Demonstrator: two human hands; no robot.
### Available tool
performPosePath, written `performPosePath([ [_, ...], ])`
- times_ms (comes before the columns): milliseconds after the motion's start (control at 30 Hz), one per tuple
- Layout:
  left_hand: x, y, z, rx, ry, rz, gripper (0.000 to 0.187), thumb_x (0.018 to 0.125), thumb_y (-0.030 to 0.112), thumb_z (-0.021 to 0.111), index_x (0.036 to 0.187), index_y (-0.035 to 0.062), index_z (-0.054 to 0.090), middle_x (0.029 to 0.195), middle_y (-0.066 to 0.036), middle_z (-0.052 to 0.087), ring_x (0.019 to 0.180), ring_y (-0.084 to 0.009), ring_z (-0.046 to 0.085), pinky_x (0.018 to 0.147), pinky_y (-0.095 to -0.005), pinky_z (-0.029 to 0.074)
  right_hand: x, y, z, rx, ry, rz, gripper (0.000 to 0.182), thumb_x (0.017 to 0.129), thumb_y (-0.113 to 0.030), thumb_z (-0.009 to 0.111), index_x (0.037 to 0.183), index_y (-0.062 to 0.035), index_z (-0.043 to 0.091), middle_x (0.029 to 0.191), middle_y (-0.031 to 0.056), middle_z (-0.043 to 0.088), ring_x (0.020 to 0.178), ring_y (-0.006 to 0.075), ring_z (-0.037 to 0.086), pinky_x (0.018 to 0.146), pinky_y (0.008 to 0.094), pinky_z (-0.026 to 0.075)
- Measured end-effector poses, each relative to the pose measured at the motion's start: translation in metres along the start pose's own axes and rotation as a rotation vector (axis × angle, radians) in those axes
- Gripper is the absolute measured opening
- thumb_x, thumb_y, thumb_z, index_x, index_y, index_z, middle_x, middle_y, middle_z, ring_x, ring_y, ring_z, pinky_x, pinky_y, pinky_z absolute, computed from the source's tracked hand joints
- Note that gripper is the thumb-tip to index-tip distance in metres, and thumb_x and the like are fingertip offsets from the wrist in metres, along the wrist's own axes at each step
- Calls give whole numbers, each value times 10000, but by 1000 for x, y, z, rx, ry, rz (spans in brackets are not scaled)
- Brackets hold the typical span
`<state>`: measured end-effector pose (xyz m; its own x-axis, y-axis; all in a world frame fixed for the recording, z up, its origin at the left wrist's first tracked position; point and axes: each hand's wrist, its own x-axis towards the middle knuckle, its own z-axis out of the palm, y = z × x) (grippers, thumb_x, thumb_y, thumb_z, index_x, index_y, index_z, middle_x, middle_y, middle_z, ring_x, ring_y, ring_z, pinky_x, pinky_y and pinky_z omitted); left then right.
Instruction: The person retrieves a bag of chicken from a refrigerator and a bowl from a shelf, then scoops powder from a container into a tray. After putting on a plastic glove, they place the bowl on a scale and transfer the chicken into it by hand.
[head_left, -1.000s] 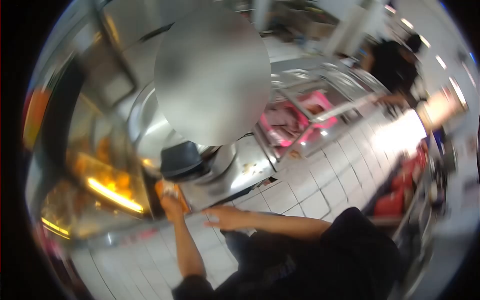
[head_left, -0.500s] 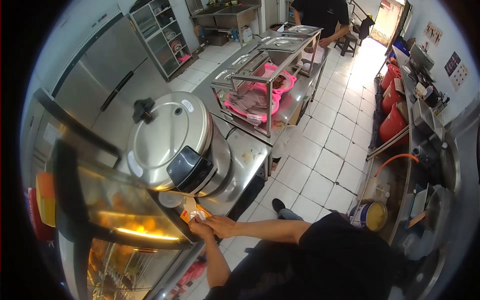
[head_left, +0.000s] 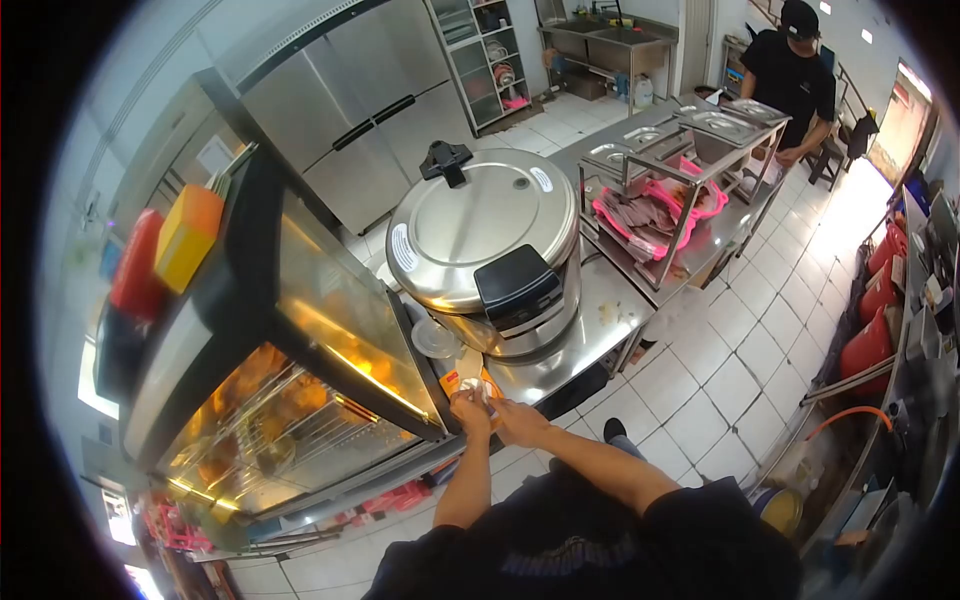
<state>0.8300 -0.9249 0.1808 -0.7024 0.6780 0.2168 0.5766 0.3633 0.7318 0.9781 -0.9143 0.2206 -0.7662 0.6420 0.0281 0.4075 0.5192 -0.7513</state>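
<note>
My left hand [head_left: 469, 411] and my right hand [head_left: 518, 424] meet at the near edge of the steel counter [head_left: 617, 312]. Between their fingers is a small white item [head_left: 474, 388], too small to make out; both hands are closed around it. An orange packet or box [head_left: 451, 381] lies just beyond my left hand. Behind it stands a clear round plastic container [head_left: 433, 338]. The large steel rice cooker [head_left: 480, 235], its lid closed, sits on the counter beyond my hands.
A lit glass display warmer [head_left: 290, 400] with food stands at the left. Pink baskets [head_left: 650, 235] sit under a steel rack [head_left: 680, 180]. A person [head_left: 790, 80] in black stands at its far end. Red containers [head_left: 868, 350] line the right side.
The view has swung left, so the cooker, rack and hands appear further right and more of the warmer shows. My hands stay together around the white item.
</note>
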Motion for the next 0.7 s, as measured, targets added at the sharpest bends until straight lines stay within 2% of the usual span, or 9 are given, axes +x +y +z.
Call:
performPosePath([
  [100, -1, -6, 3, 18, -2, -10, 153, 812, 116, 685, 871, -22, 715, 910, -227, 660, 811, -388, 638, 755, -439, 498, 1, 7, 1, -45, -10, -34, 566, 819, -83, 582, 1346, 23, 403, 1296, 250, 526, 1141, 410, 553, 952, 454, 461],
  [167, -6, -7, 5, 91, 20, 76, 138, 847, 110, 653, 871, -17, 703, 874, -217, 658, 796, -395, 643, 722, -445, 503, 2, 11, 3, -35, -9, -55, 555, 831, -83, 569, 1347, 30, 399, 1308, 249, 519, 1165, 404, 541, 964, 445, 455],
  [233, -6, -8, 5, 96, 40, 117, 139, 869, 103, 620, 903, -15, 686, 874, -211, 649, 796, -400, 631, 723, -458, 493, 5, 15, 6, 2, 12, -75, 654, 749, -25, 601, 1360, 19, 370, 1271, 247, 524, 1148, 388, 550, 917, 436, 482],
  [333, -3, -9, 3, 47, 32, 131, 162, 884, 94, 586, 960, -24, 667, 901, -230, 654, 843, -403, 615, 766, -465, 481, 6, 11, 0, 5, -54, -14, 681, 754, -46, 621, 1380, -7, 355, 1284, 242, 515, 1136, 393, 557, 926, 437, 480],
  [433, -1, -15, 9, -25, 79, 127, 164, 876, 116, 605, 936, -29, 654, 911, -234, 649, 854, -411, 609, 772, -470, 475, 8, 4, -7, -46, -122, 32, 690, 764, -53, 630, 1393, -36, 347, 1297, 235, 511, 1159, 392, 542, 941, 438, 472],
  [500, -3, -5, 1, -108, 71, -1, 188, 839, 124, 650, 949, -28, 651, 897, -240, 651, 866, -415, 616, 775, -466, 482, 7, 0, -11, -52, -142, 25, 665, 781, -61, 617, 1390, -38, 350, 1280, 242, 525, 1153, 406, 543, 945, 451, 467],
  [567, -2, 5, -11, 61, -59, 104, 277, 796, 123, 683, 1031, -24, 674, 873, -227, 668, 785, -383, 654, 718, -422, 515, 9, -1, -14, -55, -164, 24, 640, 799, -70, 603, 1388, -40, 354, 1263, 249, 538, 1147, 419, 544, 949, 464, 461],
  [600, 3, 2, -10, 4, -136, 1, 270, 794, 98, 671, 1037, -19, 679, 826, -223, 674, 770, -380, 665, 723, -416, 520, 9, -1, -14, -57, -146, 30, 649, 796, -64, 603, 1393, -46, 348, 1246, 247, 545, 1128, 422, 550, 938, 469, 468],
  [700, 5, -5, 3, -153, 4, 12, 241, 789, 85, 664, 1004, -23, 681, 781, -211, 673, 729, -384, 663, 710, -434, 518, 8, 3, -8, -72, -114, -4, 651, 805, -60, 590, 1403, -54, 332, 1214, 238, 556, 1086, 429, 562, 919, 474, 481],
])
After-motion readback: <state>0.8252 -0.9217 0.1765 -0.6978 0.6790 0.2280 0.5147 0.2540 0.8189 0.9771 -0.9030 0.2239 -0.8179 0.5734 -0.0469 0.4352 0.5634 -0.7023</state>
